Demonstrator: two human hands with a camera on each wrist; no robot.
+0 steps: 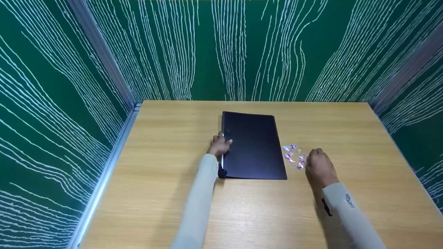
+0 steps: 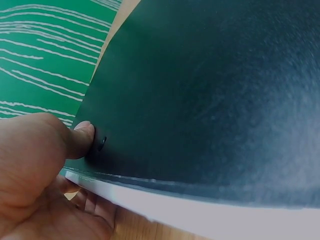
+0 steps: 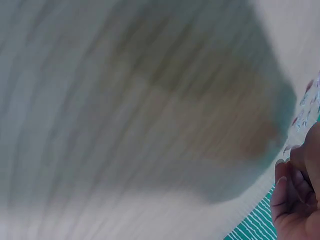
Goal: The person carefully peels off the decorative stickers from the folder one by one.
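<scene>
A dark folder (image 1: 254, 147) lies closed on the table, and my left hand (image 1: 219, 145) grips its left long edge. In the left wrist view, the thumb of the left hand (image 2: 35, 170) presses on the dark cover (image 2: 185, 100) beside a small slot, with the other fingers below the white edge (image 2: 200, 207). Small shiny pinkish-purple pieces (image 1: 289, 156) lie scattered to the folder's right. My right hand (image 1: 321, 167) is at their right side with its fingers curled. In the right wrist view, the right hand (image 3: 300, 190) shows bent fingers; whether they pinch a piece is hidden.
The wooden table (image 1: 155, 193) extends around the folder on all sides. Green walls (image 1: 204, 52) with white wavy lines stand at the back and sides, joined by grey metal posts (image 1: 104, 52). A black strap end (image 1: 326, 207) hangs by the right sleeve.
</scene>
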